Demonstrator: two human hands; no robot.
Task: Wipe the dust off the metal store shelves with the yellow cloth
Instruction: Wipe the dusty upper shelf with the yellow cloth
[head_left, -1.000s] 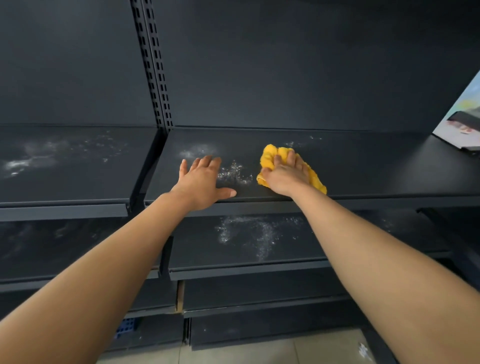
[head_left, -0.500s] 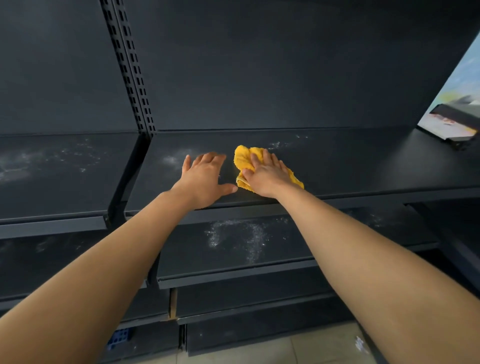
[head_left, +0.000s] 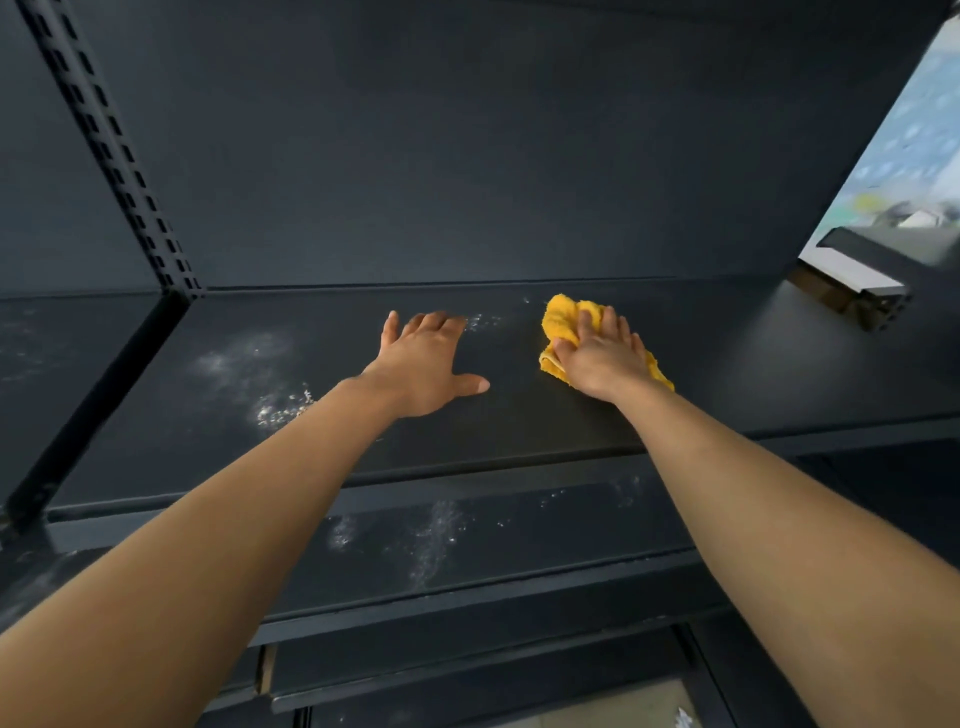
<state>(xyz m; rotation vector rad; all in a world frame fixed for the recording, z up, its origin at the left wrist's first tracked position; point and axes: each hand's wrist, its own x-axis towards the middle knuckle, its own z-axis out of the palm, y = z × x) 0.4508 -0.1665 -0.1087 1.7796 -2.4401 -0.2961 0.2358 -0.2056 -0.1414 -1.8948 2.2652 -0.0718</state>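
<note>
A bunched yellow cloth (head_left: 562, 321) lies on the dark metal shelf (head_left: 727, 364) right of centre. My right hand (head_left: 602, 358) presses flat on top of it, fingers spread over the cloth. My left hand (head_left: 423, 364) rests palm-down on the same shelf about a hand's width to the left, fingers apart, holding nothing. White dust patches (head_left: 249, 364) mark the shelf left of my left hand, and a few specks (head_left: 480, 321) sit just beyond its fingertips. The lower shelf (head_left: 519, 551) also carries dust streaks (head_left: 436, 535).
A slotted upright post (head_left: 111, 150) divides this bay from the left shelf (head_left: 52, 353), which is dusty too. At the right end of the shelf stands a boxy object (head_left: 862, 291) in front of a bright panel. Floor tiles (head_left: 597, 712) show at the bottom.
My right hand has slid the cloth to the right and further back, away from my left hand. The dust between the hands is gone. The camera has moved closer and tilted.
</note>
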